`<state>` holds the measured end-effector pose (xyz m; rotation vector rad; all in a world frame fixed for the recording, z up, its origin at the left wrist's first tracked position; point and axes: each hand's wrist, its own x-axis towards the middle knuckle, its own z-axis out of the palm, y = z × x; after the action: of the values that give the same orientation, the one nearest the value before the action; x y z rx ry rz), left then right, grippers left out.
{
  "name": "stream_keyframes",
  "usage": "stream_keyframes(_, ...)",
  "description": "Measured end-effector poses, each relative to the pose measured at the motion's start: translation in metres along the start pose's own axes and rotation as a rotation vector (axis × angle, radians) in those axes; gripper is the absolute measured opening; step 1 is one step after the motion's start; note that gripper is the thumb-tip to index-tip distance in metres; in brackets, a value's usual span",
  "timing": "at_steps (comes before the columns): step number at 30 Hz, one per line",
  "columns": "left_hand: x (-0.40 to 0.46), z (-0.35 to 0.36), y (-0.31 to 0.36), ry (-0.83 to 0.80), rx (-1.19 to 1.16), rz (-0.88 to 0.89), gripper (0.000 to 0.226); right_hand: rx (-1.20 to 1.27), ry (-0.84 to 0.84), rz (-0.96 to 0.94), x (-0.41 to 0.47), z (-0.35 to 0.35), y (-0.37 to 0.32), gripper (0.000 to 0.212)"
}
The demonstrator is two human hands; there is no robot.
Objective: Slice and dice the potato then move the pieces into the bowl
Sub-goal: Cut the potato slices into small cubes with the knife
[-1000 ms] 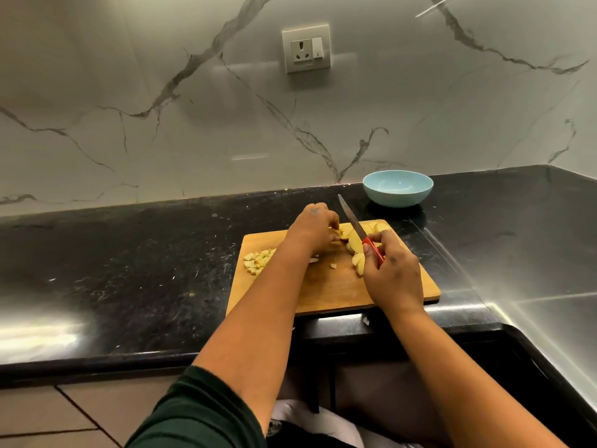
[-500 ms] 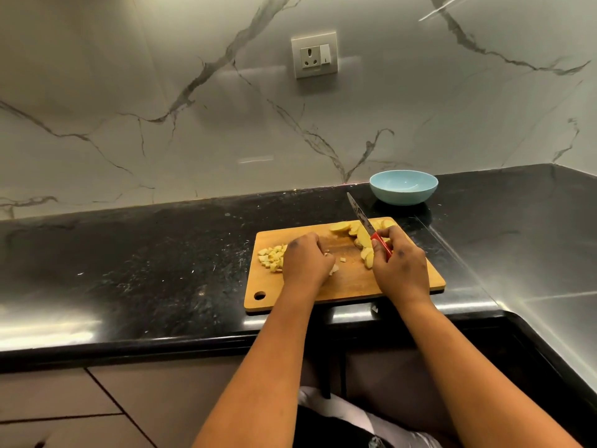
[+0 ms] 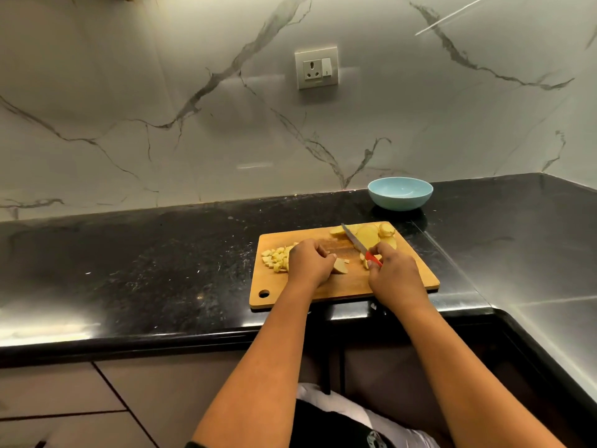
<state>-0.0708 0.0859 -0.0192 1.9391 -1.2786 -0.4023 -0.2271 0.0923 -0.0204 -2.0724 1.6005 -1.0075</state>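
A wooden cutting board (image 3: 342,287) lies on the black counter. My left hand (image 3: 308,261) holds a potato slice (image 3: 340,268) down at the board's middle. My right hand (image 3: 395,271) grips a red-handled knife (image 3: 358,244), its blade pointing up and away over the board. Diced potato (image 3: 274,258) is piled at the board's left, partly behind my left hand. Several uncut potato slices (image 3: 368,234) lie at the far right of the board. A light blue bowl (image 3: 400,193) with nothing visible inside stands behind the board by the wall.
The black counter (image 3: 145,270) runs left and turns a corner on the right, with a steel surface (image 3: 533,270) there. A marble wall with a socket (image 3: 316,66) rises behind. Cabinet fronts sit below the counter edge.
My left hand drew back from the far slices to the board's middle, bringing a slice with it. The knife hand stayed near the right slices. The camera view shifted.
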Motion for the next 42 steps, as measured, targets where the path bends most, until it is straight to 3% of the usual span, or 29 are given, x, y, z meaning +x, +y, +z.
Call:
stream_keyframes(3, -0.002, -0.004, -0.007, -0.027, 0.036, 0.047, 0.009, -0.064, -0.112, 0.041, -0.005, -0.014, -0.012, 0.024)
stream_keyframes(5, -0.003, -0.005, -0.009, -0.059, 0.098, 0.129, 0.024, -0.165, -0.177, 0.057, -0.006, -0.022, -0.02, 0.027)
stream_keyframes(10, -0.007, 0.001, -0.011, -0.093, 0.221, 0.241, 0.032, -0.272, -0.103, 0.059, -0.011, -0.035, -0.035, 0.024)
stream_keyframes(18, -0.001, -0.001, -0.014, -0.109, 0.161, 0.232, 0.029, -0.394, -0.25, -0.008, -0.006, -0.027, -0.038, 0.033)
stream_keyframes(22, -0.004, 0.004, -0.016, -0.041, 0.157, 0.26, 0.026, -0.372, -0.319, 0.009, -0.005, -0.027, -0.041, 0.033)
stream_keyframes(42, -0.006, 0.008, -0.016, -0.031, 0.178, 0.246, 0.025, -0.458, -0.285, -0.005, -0.004, -0.029, -0.052, 0.036)
